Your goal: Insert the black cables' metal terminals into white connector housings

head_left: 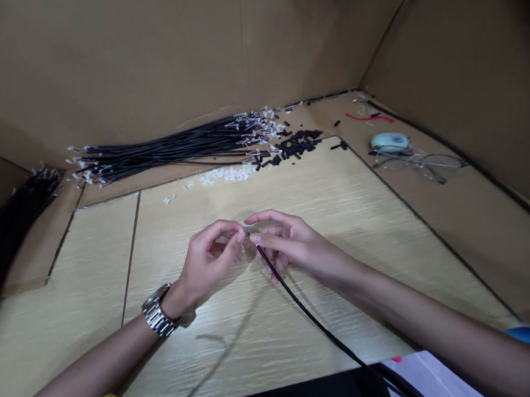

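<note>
A black cable (308, 312) rises from the front edge of the table to my two hands at the middle. My right hand (291, 242) pinches it close to its end between thumb and fingers, with the index finger stretched out above. My left hand (212, 251), with a metal watch (158, 311) on the wrist, pinches at the thin wires of the cable's end. Something small and white shows at those left fingertips, too small to name for certain. Fingertips partly hide the wire ends.
Behind my hands lie a bundle of black cables (164, 148), white connector pieces (229, 174) and short black tubes (300, 144). More cables (14, 218) lie at far left. Eyeglasses (420, 163), a pale oval object (389, 141) and a red strip (369, 117) sit right. Cardboard walls (180, 52) surround the table.
</note>
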### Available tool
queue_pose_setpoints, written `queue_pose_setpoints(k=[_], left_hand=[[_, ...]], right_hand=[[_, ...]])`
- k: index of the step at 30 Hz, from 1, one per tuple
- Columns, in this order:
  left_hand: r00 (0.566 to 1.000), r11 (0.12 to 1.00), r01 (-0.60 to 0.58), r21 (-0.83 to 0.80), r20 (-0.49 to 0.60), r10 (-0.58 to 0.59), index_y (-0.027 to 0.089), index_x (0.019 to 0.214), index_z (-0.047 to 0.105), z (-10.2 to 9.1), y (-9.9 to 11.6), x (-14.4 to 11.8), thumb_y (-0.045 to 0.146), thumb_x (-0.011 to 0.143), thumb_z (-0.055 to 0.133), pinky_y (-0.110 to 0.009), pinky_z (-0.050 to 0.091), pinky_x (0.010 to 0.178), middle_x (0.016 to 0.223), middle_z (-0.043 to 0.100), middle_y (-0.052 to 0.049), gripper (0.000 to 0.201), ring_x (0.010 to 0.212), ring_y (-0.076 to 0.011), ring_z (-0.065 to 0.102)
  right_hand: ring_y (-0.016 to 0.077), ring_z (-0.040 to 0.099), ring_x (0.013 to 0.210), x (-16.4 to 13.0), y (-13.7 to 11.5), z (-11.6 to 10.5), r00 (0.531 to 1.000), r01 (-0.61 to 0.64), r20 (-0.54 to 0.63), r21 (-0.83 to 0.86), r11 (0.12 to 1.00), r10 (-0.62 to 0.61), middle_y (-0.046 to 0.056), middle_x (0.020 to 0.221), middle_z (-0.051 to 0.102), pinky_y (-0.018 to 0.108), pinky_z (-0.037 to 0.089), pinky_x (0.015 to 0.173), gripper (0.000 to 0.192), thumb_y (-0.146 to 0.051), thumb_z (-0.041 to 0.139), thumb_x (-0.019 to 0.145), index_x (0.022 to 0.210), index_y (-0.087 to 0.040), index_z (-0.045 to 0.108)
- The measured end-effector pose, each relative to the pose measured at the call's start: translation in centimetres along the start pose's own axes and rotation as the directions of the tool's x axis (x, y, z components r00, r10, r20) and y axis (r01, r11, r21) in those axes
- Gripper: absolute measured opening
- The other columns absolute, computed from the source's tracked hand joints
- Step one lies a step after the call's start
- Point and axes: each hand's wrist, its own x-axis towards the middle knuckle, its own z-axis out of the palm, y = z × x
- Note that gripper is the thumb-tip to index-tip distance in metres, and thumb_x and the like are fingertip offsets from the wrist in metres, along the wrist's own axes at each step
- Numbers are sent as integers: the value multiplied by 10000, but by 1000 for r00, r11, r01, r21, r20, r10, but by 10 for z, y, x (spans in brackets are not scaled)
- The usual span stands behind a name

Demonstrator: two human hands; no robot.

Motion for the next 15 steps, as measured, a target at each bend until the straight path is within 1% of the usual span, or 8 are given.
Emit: queue_pose_setpoints(k=[3, 5, 8, 12, 15], left_hand=[[1000, 1000, -28, 5, -1, 28, 147, 951, 676, -1, 1, -1, 298, 909, 640, -187, 586, 553, 857, 683, -58, 162, 666, -112, 636], [999, 999, -53, 13, -4, 53, 150, 944, 676, -1, 0, -1, 284, 907, 643, -184, 581, 555, 856, 682, -57, 143, 678, -115, 638], [998, 998, -56, 27, -14, 56, 155, 950, 681, -1, -1, -2, 285, 903, 648, -194, 584, 553, 872, 688, -61, 142, 671, -119, 643], [999, 1000, -29, 11, -32, 30, 162, 941, 682, -2, -3, -2, 283, 895, 660, -209, 592, 549, 866, 691, -54, 132, 643, -118, 646], [1000, 1000, -17, 1, -26, 17, 158, 933, 676, -2, -4, -2, 286, 893, 663, -212, 592, 542, 860, 692, -55, 134, 629, -115, 641]], right_hand=[[106, 621, 467, -1, 0, 0, 996, -52, 67, 21, 998, 51, -33, 691, 626, 240, 550, 440, 338, -420, 706, 817, 1026, -168, 619], [105, 624, 462, -2, 0, 1, 996, -49, 74, 16, 999, 48, -27, 688, 625, 227, 534, 429, 334, -452, 708, 805, 935, -155, 629], [110, 619, 435, -1, 1, 2, 1000, 22, 15, 0, 1000, -22, -34, 659, 629, 209, 497, 395, 361, -469, 740, 770, 902, -167, 595], [95, 604, 408, 1, 3, 3, 990, 131, -47, -20, 991, -132, -51, 639, 626, 169, 425, 357, 303, -409, 734, 792, 873, -189, 542], [92, 594, 406, 2, 6, 3, 983, 165, -77, -21, 986, -166, -58, 648, 623, 181, 458, 365, 279, -376, 728, 800, 876, -196, 530]])
